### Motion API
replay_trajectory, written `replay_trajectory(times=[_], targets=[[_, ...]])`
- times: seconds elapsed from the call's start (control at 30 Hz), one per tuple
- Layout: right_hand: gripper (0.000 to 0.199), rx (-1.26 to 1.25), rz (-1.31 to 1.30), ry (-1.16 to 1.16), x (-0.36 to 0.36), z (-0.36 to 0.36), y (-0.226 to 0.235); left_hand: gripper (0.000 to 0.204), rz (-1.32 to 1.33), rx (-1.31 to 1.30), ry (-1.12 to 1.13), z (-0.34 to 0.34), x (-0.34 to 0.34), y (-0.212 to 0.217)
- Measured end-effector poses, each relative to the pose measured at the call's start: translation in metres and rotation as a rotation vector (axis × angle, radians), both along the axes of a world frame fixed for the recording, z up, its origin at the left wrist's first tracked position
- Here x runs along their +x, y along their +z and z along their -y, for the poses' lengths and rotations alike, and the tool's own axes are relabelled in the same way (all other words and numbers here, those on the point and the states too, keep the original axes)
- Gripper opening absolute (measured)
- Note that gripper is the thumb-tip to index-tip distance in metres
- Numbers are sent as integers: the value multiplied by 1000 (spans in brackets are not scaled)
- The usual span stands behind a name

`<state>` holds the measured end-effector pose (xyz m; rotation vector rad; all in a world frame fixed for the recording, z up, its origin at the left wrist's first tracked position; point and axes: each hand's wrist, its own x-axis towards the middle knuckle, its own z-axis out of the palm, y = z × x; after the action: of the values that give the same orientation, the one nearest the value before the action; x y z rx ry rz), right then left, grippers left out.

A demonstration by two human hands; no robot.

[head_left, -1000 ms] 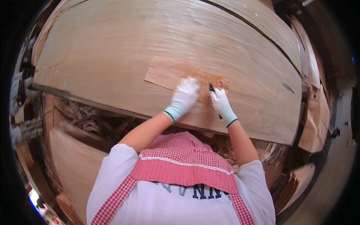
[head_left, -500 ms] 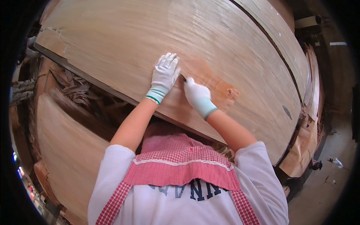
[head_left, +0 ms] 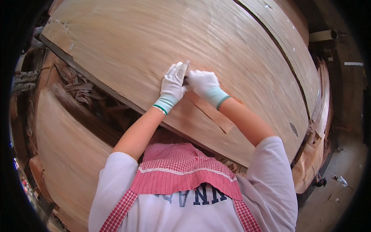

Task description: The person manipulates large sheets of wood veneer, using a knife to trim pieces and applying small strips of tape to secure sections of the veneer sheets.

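My left hand [head_left: 173, 83], in a white glove with a mint cuff, lies on a broad sheet of wood veneer [head_left: 127, 50] with its fingers stretched out. Right beside it, my right hand [head_left: 204, 83], gloved the same way, is closed in a fist. A small dark knife-like tool [head_left: 185, 80] shows between the two hands, gripped by the right one; most of it is hidden. A narrow reddish-brown veneer strip [head_left: 212, 113] lies on the sheet below my right hand and runs toward the near edge.
A long dark gap [head_left: 276, 38] separates the sheet from another at the far right. Torn veneer scraps [head_left: 79, 91] fill the space at left, beside a lower stack of sheets [head_left: 65, 143]. Brown paper-like sheeting [head_left: 309, 166] hangs at the right edge. A pale tube [head_left: 322, 35] lies beyond.
My right hand has moved up and left against my left hand. The reddish patch with a knot no longer shows at its former place; a narrow strip now lies below the right hand.
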<state>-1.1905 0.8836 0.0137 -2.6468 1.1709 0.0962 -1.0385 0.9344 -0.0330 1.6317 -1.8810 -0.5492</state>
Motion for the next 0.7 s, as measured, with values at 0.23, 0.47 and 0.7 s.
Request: replay_trajectory(times=[0.23,0.47,0.7], targets=[[17,-86,-75,-504,-130,-123,-11,59,157,-154,-15,-3,1,-1],[19,-244,450,-974,-182,-140,4,60,344,-166,-2,-4,-7,-2],[18,-99,330,-962,-177,-128,37,18,635,-381,-257,-25,-23,13]])
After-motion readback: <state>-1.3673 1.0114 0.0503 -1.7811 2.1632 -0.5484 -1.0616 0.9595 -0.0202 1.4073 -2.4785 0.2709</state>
